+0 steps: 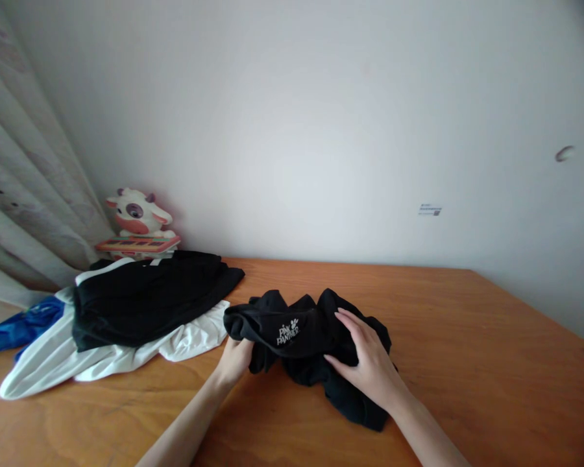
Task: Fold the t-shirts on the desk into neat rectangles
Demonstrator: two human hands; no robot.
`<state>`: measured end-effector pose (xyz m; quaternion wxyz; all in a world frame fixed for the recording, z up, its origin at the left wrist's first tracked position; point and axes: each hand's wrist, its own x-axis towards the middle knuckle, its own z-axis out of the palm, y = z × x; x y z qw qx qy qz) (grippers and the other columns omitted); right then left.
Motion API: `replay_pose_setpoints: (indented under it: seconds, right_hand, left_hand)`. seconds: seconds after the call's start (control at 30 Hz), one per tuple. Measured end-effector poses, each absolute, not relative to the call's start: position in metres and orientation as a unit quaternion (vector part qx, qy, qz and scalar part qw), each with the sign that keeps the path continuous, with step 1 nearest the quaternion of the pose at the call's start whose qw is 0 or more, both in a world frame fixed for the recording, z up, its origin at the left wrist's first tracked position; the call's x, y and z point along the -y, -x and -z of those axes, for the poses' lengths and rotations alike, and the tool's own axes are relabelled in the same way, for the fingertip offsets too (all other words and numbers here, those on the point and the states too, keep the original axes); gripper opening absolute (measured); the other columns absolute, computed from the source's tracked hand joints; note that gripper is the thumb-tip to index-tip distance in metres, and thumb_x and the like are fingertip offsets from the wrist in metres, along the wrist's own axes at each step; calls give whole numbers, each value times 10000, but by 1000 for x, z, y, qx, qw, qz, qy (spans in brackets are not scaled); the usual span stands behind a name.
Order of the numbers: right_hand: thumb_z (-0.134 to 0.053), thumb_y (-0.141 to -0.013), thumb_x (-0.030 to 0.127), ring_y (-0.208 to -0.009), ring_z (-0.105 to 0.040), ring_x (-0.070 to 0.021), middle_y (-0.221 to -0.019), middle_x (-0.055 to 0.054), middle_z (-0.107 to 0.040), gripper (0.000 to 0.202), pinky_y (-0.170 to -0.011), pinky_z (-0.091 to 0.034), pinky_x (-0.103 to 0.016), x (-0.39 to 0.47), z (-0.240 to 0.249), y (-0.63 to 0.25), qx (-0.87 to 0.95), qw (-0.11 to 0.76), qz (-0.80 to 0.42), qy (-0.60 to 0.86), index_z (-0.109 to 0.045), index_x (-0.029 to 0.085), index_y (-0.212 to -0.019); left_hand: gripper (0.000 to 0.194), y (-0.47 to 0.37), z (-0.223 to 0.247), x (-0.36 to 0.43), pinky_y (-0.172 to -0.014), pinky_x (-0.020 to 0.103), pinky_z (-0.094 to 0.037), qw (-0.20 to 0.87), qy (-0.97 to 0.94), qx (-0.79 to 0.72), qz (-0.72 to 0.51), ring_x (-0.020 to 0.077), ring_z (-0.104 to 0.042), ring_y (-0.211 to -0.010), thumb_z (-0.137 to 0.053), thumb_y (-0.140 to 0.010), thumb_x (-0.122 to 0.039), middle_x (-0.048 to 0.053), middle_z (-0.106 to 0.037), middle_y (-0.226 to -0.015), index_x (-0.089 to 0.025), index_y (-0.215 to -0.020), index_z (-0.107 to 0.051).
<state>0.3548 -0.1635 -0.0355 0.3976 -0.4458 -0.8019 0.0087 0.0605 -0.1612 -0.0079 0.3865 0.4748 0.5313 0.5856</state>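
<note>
A crumpled black garment [311,334] with white "Pink Panther" lettering and a small paw print lies bunched on the wooden table. My left hand [237,360] grips its left end from below, and the cloth covers most of the fingers. On the right side of the bundle rests my right hand [367,360]. Its thumb and fingers are spread apart over a fold, touching the fabric without closing on it. A loose end of the garment hangs down under the right wrist.
To the left lies a pile of clothes: a black piece [146,301] over a white one [194,334], with a blue one [24,324] at the edge. Behind it stands a cow-shaped toy keyboard [139,224]. A curtain [24,162] hangs at left; a wall [311,130] backs the table [467,363].
</note>
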Motion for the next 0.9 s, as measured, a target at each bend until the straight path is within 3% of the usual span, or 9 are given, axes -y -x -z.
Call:
replay_pose_setpoints:
  seconds: [0.1, 0.17, 0.27, 0.33, 0.4, 0.5, 0.63, 0.77, 0.9]
  right_hand:
    - [-669, -811, 206, -1147, -657, -286, -1359, -96, -637, 897, -960, -551, -450, 168, 32, -348, 823, 336, -60, 454, -253, 295, -1601]
    - [-615, -744, 113, -989, -704, -259, -1218, -57, -701, 858, -880, -574, -408, 170, 30, -345, 821, 299, -86, 478, -395, 322, -1546]
    - [-551, -734, 98, -941, -718, -240, -1091, -38, -731, 591, -856, -572, -365, 169, 27, -344, 807, 319, -128, 480, -680, 315, -1268]
    - [-556, -804, 181, -888, -730, -242, -948, -45, -747, 379, -810, -580, -350, 168, 25, -346, 771, 379, -179, 479, -731, 267, -1129]
    - [-590, -861, 347, -676, -708, -227, -749, -30, -717, 283, -636, -579, -321, 167, 24, -347, 701, 443, -260, 496, -727, 219, -1073]
    - [-644, -824, 574, -439, -568, -166, -579, 18, -615, 405, -406, -467, -265, 168, 21, -347, 572, 513, -395, 504, -712, 190, -935]
    - [-703, -714, 655, -346, -458, -120, -437, 47, -500, 469, -341, -371, -235, 172, 15, -341, 447, 562, -481, 502, -631, 198, -642]
    - [-748, -586, 604, -598, -663, -216, -710, -40, -730, 448, -377, -437, -247, 166, 17, -338, 291, 604, -476, 569, -726, 184, -740]
    - [-752, -566, 579, -1045, -695, -320, -1065, -83, -781, 554, -510, -540, -269, 157, 25, -342, 225, 607, -503, 573, -780, 189, -957]
  left_hand:
    - [440, -63, -2, 171, -607, 329, -530, 478, -582, -439, -490, 193, -559, -628, -771, -674, -586, -6, -537, -575, -233, -613, -516]
    - [430, -66, -6, 175, -587, 306, -507, 514, -623, -385, -448, 167, -530, -608, -752, -723, -586, -1, -549, -627, -227, -664, -522]
    - [397, -70, -3, 174, -653, 327, -541, 501, -628, -377, -462, 179, -574, -664, -713, -777, -593, 14, -603, -714, -224, -752, -569]
    - [392, -69, 3, 169, -763, 372, -572, 471, -590, -403, -517, 229, -639, -795, -708, -770, -607, 38, -666, -799, -226, -805, -621]
    - [416, -65, 6, 163, -845, 401, -576, 458, -514, -435, -581, 282, -673, -931, -722, -735, -616, 57, -716, -865, -222, -861, -673]
    - [471, -55, -2, 158, -872, 412, -581, 484, -379, -432, -660, 328, -698, -1024, -737, -706, -591, 64, -761, -920, -204, -975, -715]
    - [510, -48, -22, 161, -926, 416, -574, 537, -302, -336, -712, 331, -698, -1104, -711, -758, -580, 69, -780, -1064, -204, -1102, -728]
    - [639, -51, -19, 160, -1073, 448, -493, 548, -373, -276, -696, 346, -582, -1304, -745, -748, -624, 81, -729, -1258, -249, -1260, -676]
    - [668, -59, 0, 157, -1056, 476, -506, 513, -525, -395, -552, 366, -632, -1220, -892, -648, -458, 105, -741, -1232, -203, -1230, -684]
